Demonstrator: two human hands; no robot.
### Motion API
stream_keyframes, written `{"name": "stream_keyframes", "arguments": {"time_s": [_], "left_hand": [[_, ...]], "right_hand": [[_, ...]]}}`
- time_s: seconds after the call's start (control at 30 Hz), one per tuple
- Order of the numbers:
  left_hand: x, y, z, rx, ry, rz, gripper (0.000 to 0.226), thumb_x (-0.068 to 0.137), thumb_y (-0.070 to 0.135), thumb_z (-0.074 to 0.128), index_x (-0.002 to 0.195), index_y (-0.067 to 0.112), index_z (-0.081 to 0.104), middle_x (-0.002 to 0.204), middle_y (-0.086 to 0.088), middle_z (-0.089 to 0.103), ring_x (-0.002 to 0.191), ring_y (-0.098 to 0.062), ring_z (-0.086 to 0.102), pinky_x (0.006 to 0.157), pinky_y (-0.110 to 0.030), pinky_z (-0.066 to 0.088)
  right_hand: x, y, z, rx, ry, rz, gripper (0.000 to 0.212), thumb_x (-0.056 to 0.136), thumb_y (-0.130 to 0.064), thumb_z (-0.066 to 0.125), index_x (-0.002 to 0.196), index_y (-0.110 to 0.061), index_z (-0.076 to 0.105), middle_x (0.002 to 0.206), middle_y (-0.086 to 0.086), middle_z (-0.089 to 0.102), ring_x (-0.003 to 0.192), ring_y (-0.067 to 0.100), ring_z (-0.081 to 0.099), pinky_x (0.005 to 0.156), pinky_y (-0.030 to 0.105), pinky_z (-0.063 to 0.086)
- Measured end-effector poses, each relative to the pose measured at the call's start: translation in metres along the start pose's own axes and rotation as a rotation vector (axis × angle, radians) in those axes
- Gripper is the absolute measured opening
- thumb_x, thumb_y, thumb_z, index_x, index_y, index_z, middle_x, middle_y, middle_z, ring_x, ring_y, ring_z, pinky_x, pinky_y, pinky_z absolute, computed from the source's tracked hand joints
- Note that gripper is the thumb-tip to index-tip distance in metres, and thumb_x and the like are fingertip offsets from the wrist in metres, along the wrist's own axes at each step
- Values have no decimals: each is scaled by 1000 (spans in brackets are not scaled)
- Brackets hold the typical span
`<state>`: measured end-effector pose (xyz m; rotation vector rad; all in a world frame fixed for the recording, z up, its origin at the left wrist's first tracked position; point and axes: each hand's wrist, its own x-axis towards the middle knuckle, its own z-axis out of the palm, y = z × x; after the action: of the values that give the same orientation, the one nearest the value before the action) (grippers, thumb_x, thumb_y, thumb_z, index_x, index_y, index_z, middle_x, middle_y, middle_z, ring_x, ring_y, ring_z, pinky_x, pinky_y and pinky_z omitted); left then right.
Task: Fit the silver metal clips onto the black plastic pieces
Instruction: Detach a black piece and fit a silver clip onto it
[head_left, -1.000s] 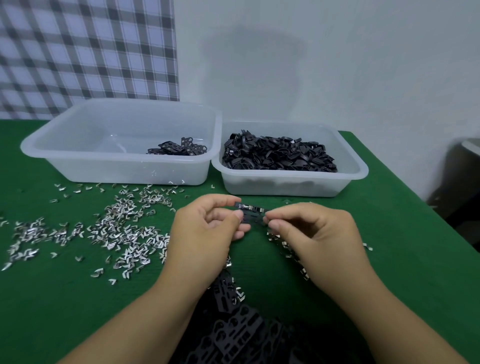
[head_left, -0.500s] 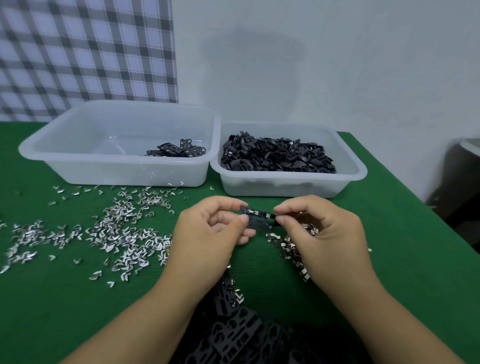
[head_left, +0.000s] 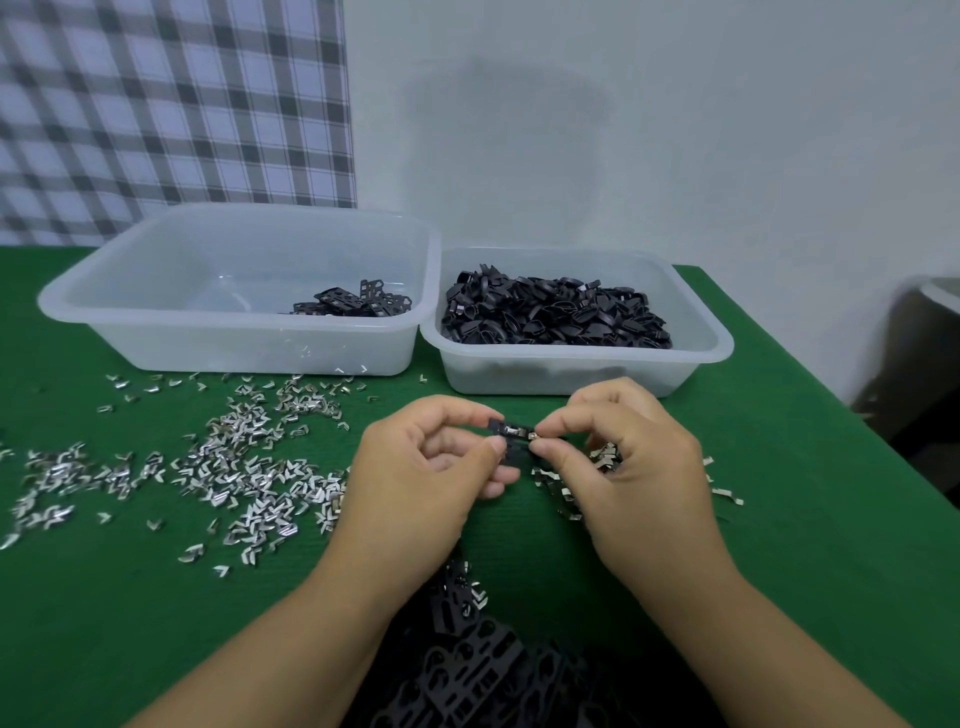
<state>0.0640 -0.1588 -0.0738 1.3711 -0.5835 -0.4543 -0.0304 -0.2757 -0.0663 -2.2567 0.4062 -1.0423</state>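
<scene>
The black plastic pieces (head_left: 498, 680) run off the bottom edge.

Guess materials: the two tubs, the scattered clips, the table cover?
Two tubs: translucent milky plastic, probably; contents show dimly through the walls.
Scattered clips: bright metal, likely thin bent sheet; silvery glints.
Table cover: green, matte, faintly ribbed, so probably fabric or felt-like mat; cannot tell which.
</scene>
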Motion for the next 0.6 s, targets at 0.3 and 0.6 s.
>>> {"name": "stream_keyframes", "arguments": {"time_s": [0.3, 0.6], "left_hand": [[-1, 2, 1, -14, -14, 3, 18, 80, -4, 67, 81, 14, 70, 61, -8, 71, 64, -18, 73, 56, -17, 54], [0, 1, 1, 37, 1, 20, 17, 81, -5, 66, 83, 11, 70, 65, -11, 72, 61, -15, 71, 57, -17, 55]], "right_hand": [[0, -1, 0, -124, 55, -45, 13, 68, -3, 79, 72, -13, 70, 77, -6, 56, 76, 15, 53, 69, 10, 36], [2, -2, -3, -134, -35, -47, 10, 70, -10, 79, 72, -17, 71, 78, -9, 58, 79, 14, 55, 71, 13, 37]]}}
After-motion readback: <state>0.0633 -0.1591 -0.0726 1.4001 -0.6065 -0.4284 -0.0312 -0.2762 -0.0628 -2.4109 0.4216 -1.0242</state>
